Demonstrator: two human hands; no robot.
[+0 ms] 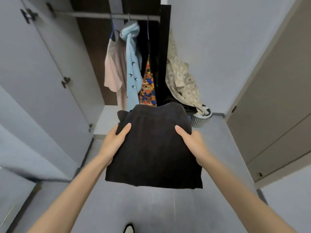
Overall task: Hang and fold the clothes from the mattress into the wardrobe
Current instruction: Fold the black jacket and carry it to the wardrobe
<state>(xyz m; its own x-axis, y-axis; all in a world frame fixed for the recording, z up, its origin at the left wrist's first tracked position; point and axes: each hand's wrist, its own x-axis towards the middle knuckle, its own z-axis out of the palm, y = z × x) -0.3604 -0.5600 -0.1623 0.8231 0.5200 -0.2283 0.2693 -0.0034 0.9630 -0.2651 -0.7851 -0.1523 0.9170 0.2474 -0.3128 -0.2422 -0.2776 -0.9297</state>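
The left hand (116, 140) and right hand (191, 142) each grip a side of the folded black knit garment (153, 148), thumbs on top, seemingly to keep its fold intact. It is held in the air before the open dark wooden wardrobe (94, 61), just below the hanging clothes.

Two hands are in view, the left hand (116, 138) and the right hand (193, 142), and between them is one black folded garment (153, 148). Far in the scene there is one rail (94, 15). On it I count three hanging garments: one pink shirt (114, 71) on the left, one light blue garment (133, 69) in the middle and one colourful patterned garment (148, 86) on the right. Further right are one beige patterned garment (181, 78) and one white basket (197, 121). The left door (33, 64) shows three dark hinges (65, 81). Near, at the bottom, is one shoe (129, 228).
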